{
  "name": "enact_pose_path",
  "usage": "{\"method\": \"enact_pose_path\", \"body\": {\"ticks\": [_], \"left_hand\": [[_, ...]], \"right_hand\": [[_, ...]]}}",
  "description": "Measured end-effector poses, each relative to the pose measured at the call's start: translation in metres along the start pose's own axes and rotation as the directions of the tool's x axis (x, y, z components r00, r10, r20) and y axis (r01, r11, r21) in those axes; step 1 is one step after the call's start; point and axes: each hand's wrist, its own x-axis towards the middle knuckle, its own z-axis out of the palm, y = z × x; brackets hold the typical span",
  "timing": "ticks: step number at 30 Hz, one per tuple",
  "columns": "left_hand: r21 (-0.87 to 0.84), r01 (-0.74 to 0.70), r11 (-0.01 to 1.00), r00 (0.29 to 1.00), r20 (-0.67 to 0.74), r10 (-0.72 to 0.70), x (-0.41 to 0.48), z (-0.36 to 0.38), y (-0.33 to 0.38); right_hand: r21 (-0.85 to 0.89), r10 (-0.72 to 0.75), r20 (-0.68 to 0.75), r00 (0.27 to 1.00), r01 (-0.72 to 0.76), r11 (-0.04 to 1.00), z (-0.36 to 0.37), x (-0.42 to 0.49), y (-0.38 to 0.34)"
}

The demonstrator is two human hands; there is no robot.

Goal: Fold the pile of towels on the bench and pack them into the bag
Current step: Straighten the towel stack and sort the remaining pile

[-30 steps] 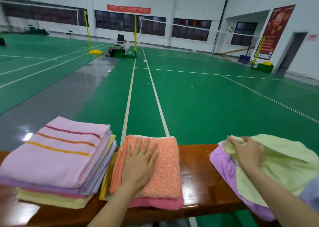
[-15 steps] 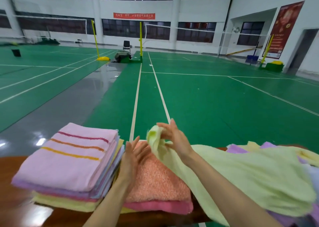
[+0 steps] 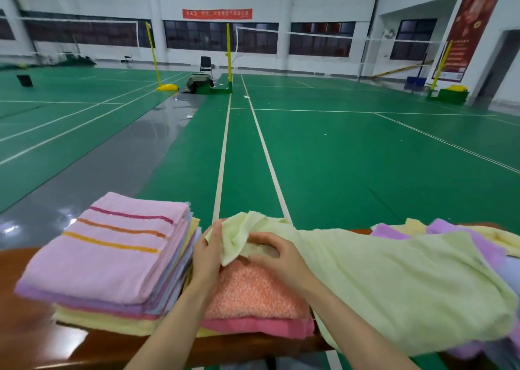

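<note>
The wooden bench carries everything. A folded stack topped by a pink striped towel sits at the left, a shorter stack topped by an orange towel in the middle, and the unfolded pile at the right. The pale green towel drapes from that pile across the orange one. It looks like light, limp terry that sags and bunches wherever unsupported, so it is best held by two corners of one edge. The left hand and right hand both pinch its bunched left end. No bag shows.
</note>
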Motion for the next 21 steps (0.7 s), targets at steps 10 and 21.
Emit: {"method": "enact_pose_path", "body": {"ticks": [10,21], "left_hand": [[0.569,-0.281,0.773,0.904,0.427,0.014,0.009,-0.013,0.03],[0.596,-0.405,0.693,0.873,0.476,0.101,0.005,0.012,0.055]], "right_hand": [[-0.118,-0.107,-0.263,0.959,0.078,0.99,-0.002,-0.001,0.003],[0.023,-0.166,-0.322,0.932,0.183,0.983,-0.023,-0.008,-0.008]]}}
